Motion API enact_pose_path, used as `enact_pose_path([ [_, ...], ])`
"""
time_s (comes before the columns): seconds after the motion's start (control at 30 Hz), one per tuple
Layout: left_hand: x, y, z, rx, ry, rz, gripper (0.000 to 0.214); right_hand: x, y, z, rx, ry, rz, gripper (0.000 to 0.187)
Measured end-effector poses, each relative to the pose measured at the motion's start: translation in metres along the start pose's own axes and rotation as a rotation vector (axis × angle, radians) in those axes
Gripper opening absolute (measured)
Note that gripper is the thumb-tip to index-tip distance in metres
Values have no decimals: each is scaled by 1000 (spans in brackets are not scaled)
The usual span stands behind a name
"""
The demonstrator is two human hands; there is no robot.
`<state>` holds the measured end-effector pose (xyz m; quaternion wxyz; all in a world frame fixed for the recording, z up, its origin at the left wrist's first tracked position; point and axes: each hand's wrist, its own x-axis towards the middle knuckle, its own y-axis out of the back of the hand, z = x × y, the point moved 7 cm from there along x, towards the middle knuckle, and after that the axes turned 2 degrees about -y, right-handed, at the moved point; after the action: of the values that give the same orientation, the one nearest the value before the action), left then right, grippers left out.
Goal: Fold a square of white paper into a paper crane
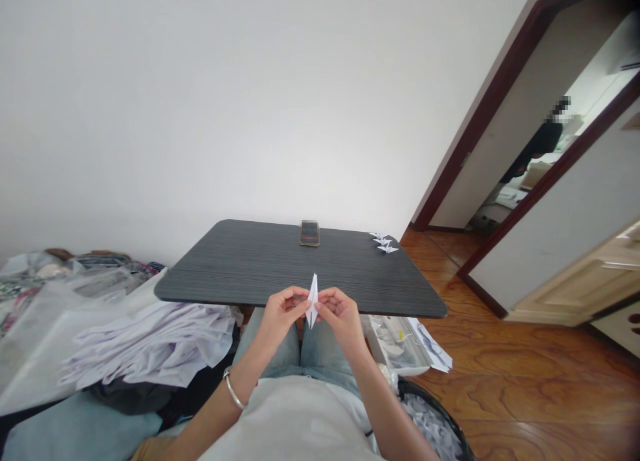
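Observation:
Between my two hands, just in front of the near table edge, is a narrow folded piece of white paper, held upright with pointed ends at top and bottom. My left hand pinches its left side between thumb and fingers. On the other side my right hand grips it the same way, the thumb pressed on the paper. Several white folded paper cranes stand in a row at the far right corner of the dark table.
A small framed, blurred object stands at the table's back edge. Stacked white papers lie to the left. Below right are an open box and a dark bin of white paper pieces. Through the doorway a person shows.

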<state>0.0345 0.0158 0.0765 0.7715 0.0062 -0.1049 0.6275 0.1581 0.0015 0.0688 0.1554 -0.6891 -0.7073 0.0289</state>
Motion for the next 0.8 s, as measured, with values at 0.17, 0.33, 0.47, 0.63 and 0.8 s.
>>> enact_pose_path([
  [0.17,1,-1,0,-7,37,-51,19,1,1,-1,10,-12,-8,18],
  [0.33,0,-1,-1,-24,60,-80,19,0,1,-3,-1,-23,-5,19],
  [0.47,-1,-1,0,-34,58,-73,14,-1,-1,-6,-11,-3,-6,17],
  [0.63,-2,-2,5,-9,41,-70,9,-2,-2,-9,-15,31,-16,13],
  [0.8,-2,-4,4,-62,46,-80,6,-2,-1,-7,-4,44,-25,10],
])
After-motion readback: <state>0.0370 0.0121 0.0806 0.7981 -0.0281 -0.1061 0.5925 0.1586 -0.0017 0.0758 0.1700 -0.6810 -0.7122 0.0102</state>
